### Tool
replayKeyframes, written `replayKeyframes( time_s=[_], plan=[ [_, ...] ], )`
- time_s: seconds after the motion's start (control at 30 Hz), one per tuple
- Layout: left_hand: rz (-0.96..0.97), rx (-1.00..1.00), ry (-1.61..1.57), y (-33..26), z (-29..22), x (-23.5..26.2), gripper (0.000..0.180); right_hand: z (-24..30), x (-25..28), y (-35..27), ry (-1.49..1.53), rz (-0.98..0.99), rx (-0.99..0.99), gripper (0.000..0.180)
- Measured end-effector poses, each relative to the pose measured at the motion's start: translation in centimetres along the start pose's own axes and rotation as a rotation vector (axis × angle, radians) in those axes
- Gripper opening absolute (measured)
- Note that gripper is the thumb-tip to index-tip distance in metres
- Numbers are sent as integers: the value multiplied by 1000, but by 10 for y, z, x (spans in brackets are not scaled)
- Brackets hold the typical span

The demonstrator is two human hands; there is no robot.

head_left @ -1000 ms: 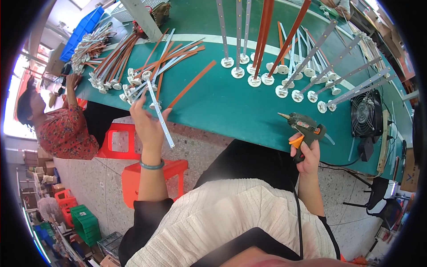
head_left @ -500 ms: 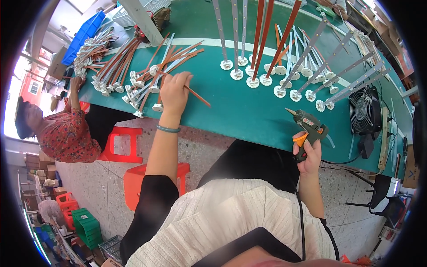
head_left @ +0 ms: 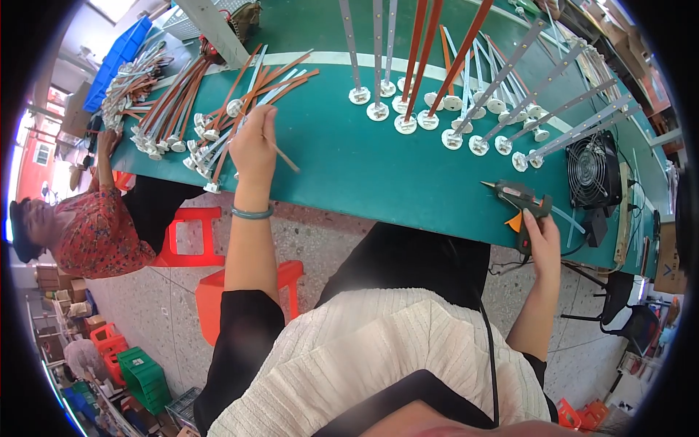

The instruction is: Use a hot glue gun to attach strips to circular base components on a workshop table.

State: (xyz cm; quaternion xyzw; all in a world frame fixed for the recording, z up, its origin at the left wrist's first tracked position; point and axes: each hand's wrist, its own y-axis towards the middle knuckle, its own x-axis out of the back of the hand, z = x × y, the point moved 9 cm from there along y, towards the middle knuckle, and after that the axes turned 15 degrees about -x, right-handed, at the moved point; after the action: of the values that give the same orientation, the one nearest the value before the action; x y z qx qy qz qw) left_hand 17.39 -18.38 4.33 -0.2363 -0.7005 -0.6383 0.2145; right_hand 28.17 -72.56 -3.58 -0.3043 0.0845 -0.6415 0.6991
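My left hand point(head_left: 253, 149) is closed on a slim strip point(head_left: 289, 159), whose narrow end pokes out on the right side of the fist; a white round base point(head_left: 234, 108) shows just beyond the fingers. Beside that hand lies a loose heap of brown and silvery strips point(head_left: 281, 87) with white round bases. My right hand point(head_left: 545, 244) grips a dark glue gun point(head_left: 523, 198) with an orange trigger, its nozzle pointing left over the table's near edge. Farther back, several grey and brown strips point(head_left: 378, 62) stand up on white round bases.
A black fan point(head_left: 593, 171) stands on the green table point(head_left: 364, 182) at the right, with a power adapter point(head_left: 597, 228) near it. Red stools point(head_left: 211, 291) are on the floor at left. A co-worker point(head_left: 95, 229) sits at the table's left, by a blue crate point(head_left: 119, 62).
The view has shifted slightly. My left hand has moved a little left, and the strip's end now looks shorter. My right hand has carried the glue gun to the right.
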Motion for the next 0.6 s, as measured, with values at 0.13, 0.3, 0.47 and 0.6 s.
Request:
replayKeyframes(
  time_s=[0.13, 0.3, 0.47, 0.6],
  plan=[
    [-57, 100, -150, 9, 15, 23, 9, 63, 6, -30, -797, -460, 325, 26],
    [-84, 92, -247, 7, 20, 33, 11, 150, -185, -100, -521, 182, 958, 23],
    [-45, 155, -265, 19, 17, 44, 13, 176, -372, -54, -539, 214, 1262, 65],
    [-129, 149, -329, 20, 24, 59, 11, 165, -428, -35, -821, 126, 979, 55]
  ],
)
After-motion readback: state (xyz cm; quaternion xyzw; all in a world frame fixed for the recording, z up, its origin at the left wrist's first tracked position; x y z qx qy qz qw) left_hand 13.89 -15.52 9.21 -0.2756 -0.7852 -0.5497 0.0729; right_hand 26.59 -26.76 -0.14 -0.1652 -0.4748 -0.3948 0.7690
